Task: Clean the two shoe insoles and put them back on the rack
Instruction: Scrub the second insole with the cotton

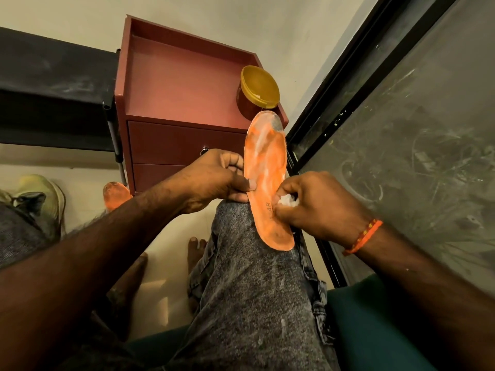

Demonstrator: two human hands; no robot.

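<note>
Two hands work on one orange insole (pixel 266 180), which lies lengthwise along a raised knee (pixel 241 236) in grey jeans, its toe end pointing away towards a red cabinet (pixel 171 103). The left hand (pixel 214 180) has its grip closed on the insole's left edge, thumb on top at mid-length. The right hand (pixel 318 207) has its grip closed round a white wad (pixel 288 201), pressed onto the heel half beside the right edge. A dark window frame (pixel 334 108) runs close along the right, leaving little room there; pale floor lies open to the left. A second insole (pixel 115 194) lies on the floor by the cabinet's foot, well apart. A yellow-lidded tub (pixel 258 93) stands at the cabinet's near right corner.
</note>
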